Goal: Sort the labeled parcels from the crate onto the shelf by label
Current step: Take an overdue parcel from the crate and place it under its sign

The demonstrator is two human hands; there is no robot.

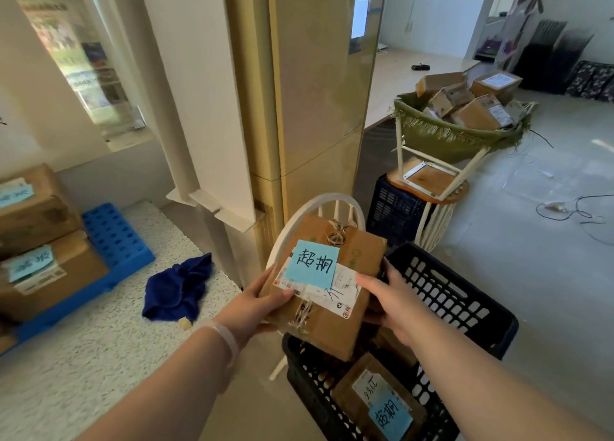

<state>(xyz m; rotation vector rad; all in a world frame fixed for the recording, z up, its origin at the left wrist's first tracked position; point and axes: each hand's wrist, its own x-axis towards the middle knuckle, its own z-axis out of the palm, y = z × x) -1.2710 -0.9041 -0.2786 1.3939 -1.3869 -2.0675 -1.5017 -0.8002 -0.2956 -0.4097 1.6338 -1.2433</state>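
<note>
Just above the black crate (pixel 462 303), I held one parcel (pixel 352 258).
My left hand (pixel 260 303) and right hand (pixel 392 299) gripped its sides, thumbs on top beside its blue label (pixel 312 264).

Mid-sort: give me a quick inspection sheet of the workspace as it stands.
Surface: speckled counter on the left; stacked boxes with blue notes sit on a blue tray.
Job's things: parcel with blue note, held over black crate; second parcel lies inside.
Clutter: blue cloth on the counter.
Hands: left hand and right hand both grip the held parcel's sides.
Cables: loose cord on the floor, far right.
Surroundings: tall cabinet; basket of boxes.
</note>
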